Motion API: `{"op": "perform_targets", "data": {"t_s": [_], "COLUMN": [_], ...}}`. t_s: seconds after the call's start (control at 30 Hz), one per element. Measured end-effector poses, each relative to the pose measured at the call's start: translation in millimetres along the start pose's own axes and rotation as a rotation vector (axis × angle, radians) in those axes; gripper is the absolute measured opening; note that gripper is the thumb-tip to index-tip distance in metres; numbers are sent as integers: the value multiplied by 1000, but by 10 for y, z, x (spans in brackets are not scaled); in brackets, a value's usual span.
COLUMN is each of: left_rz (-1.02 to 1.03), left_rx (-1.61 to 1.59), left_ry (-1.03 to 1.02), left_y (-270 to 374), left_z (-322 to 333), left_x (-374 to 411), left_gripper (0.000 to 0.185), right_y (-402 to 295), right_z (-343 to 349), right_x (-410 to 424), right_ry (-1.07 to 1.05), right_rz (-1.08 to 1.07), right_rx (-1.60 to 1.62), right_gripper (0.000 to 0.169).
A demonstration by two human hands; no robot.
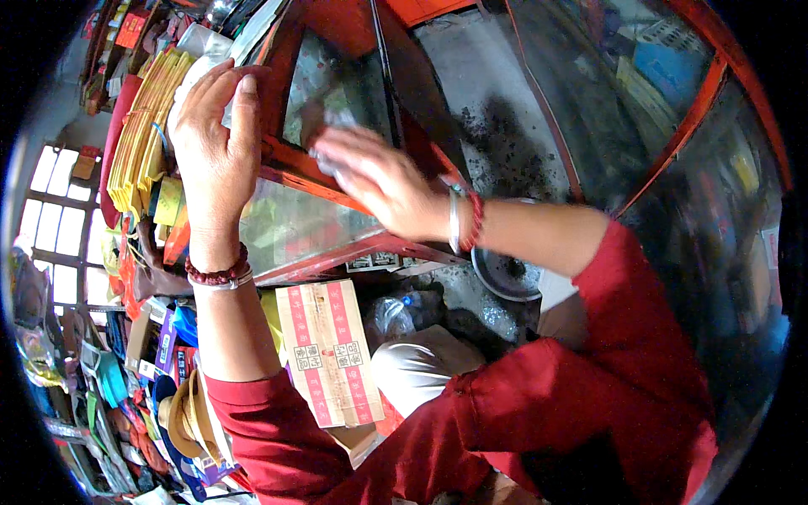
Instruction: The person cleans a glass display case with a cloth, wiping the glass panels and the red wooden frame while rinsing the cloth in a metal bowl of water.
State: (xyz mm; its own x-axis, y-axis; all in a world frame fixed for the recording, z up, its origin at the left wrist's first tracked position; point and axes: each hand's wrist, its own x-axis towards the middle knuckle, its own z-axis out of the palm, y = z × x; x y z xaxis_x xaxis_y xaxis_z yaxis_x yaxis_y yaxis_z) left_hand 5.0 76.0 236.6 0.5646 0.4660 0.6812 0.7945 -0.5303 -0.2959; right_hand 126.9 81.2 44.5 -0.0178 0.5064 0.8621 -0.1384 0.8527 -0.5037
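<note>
My left hand (218, 142) is raised, with the thumb apart from the fingers, by the corner of a red-orange wooden frame. White material shows behind its fingers, and I see nothing gripped in it. My right hand (385, 183), blurred by motion, is at the rail of the red-orange glass-fronted cabinet (309, 180). Under its fingertips lies a crumpled greyish piece, apparently a cloth (325, 163), mostly covered by the hand. A glass pane (297, 221) is below the rail. Each wrist wears a silver bangle and a red bracelet.
Bundled yellow paper (142, 132) stands close left of my left hand. Below are a cardboard box (328, 353) bearing writing, a clear plastic bag (391, 315) and a metal basin (505, 287). Straw hats (189, 416) lie among goods at left. Dark debris (505, 145) dots a grey surface.
</note>
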Motion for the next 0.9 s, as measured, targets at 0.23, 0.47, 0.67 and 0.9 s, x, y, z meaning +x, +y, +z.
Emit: {"op": "perform_targets", "data": {"t_s": [0.23,0.47,0.67,0.9], "left_rz": [-83,-108,-223,-212], "left_rx": [-103,-155,-200,-244], "left_ry": [-9,-66,-57,-87], "left_y": [-2,46,-64,43], "left_z": [33,104,34,67], "left_x": [-51,89,-100,6], "left_gripper": [28,29,31,30], "right_y": [672,1984,706,1019], "right_z": [126,-23,39,-122], "right_x": [195,413,-186,353], "right_ry": [47,343,174,174], "right_rz": [47,280,211,5], "right_rx": [-6,-188,155,96], "right_gripper": [38,29,17,23]}}
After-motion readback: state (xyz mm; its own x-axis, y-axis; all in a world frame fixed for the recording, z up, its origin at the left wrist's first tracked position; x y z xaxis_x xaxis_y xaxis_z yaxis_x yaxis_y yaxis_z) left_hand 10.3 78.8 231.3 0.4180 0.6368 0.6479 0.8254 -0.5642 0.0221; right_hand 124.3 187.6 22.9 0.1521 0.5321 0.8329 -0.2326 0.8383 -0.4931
